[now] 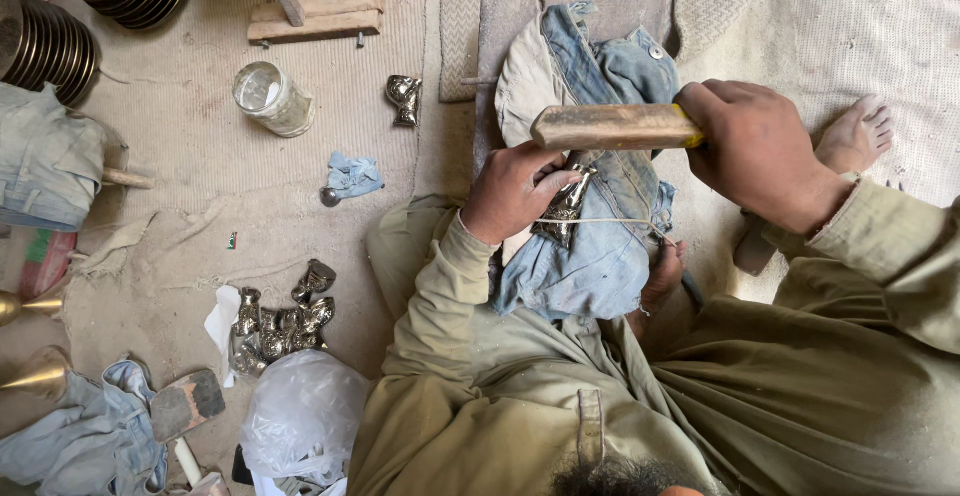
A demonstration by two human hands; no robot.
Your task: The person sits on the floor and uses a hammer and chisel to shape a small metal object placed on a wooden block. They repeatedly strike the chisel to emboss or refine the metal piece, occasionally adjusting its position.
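— On the denim-wrapped block: what lies there?
— A small silver piece, pinched by the left hand.
— The right hand?
— Fist closed around a wooden-handled tool, held above the piece.

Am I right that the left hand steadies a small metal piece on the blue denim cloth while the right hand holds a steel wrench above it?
Not quite. In the head view the right hand holds a wooden block-like tool, not a steel wrench. The rest stands: the left hand steadies the small metal piece on the blue denim cloth.
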